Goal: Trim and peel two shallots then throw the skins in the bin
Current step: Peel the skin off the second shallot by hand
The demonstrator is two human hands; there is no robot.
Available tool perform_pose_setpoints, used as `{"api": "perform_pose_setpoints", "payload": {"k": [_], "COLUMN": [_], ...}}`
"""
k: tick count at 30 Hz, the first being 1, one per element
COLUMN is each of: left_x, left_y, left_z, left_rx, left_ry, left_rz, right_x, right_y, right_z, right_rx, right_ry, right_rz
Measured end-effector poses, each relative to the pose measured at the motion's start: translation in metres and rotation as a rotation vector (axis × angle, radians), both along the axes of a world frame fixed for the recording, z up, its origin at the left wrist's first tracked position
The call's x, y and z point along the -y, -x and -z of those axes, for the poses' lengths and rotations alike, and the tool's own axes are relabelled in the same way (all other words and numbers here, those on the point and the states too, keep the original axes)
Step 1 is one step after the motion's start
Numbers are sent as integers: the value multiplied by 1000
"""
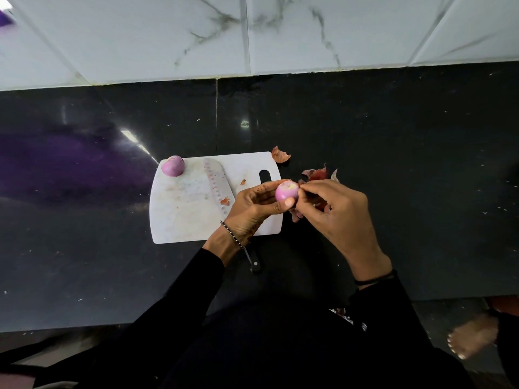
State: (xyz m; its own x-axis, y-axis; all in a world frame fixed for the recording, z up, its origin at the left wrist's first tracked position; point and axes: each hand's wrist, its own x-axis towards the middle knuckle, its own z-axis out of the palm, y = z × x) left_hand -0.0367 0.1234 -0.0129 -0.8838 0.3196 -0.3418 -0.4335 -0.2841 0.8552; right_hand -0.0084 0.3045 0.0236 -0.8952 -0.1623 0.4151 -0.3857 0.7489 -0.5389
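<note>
Peeling my second shallot, over the right edge of the cutting board (179, 217).

My left hand (252, 209) grips the shallot (286, 191); my right hand (334, 209) pinches at its skin. The peeled shallot (173, 165) waits; next I judge the loose skins (317, 174) need gathering.

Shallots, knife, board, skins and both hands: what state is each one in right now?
Held shallot: peeled, pink, gripped above the board's right edge.
Second shallot: peeled, resting on the board's far left corner.
Knife: lying flat on the board, unheld.
Cutting board: flat on the counter, smeared, with skin scraps.
Skins: loose on the counter, not binned.
Left hand: closed on the held shallot.
Right hand: fingertips pinching at the shallot.
</note>
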Motion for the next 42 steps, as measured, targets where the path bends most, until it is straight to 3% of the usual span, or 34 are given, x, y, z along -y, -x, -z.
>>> {"api": "perform_pose_setpoints", "payload": {"k": [4,7,12,15,22,28,34,38,42], "left_x": [5,3,1,1,5,6,4,3,3], "left_y": [0,-2,-4,-1,-1,0,2,2,1], "left_z": [1,4,5,4,6,7,9,6,6], "left_rx": [1,34,95,87,54,46,112,232,244], "left_ry": [7,14,-35,-31,60,70,-22,-153,-137], "left_rz": [21,24,9,-6,-6,-28,-55,-28,7], "right_x": [2,1,2,-2,-9,7,16,17,14], "right_y": [3,6,3,2,9,13,12,9,5], "right_z": [2,6,2,-1,-2,1,5,1,-1], "right_rx": [-28,61,306,426,410,423,486,611,584], "right_ry": [-62,-21,304,404,202,123,375,746,713], "right_rz": [-23,-8,176,131,35,108,272,339,315]}}
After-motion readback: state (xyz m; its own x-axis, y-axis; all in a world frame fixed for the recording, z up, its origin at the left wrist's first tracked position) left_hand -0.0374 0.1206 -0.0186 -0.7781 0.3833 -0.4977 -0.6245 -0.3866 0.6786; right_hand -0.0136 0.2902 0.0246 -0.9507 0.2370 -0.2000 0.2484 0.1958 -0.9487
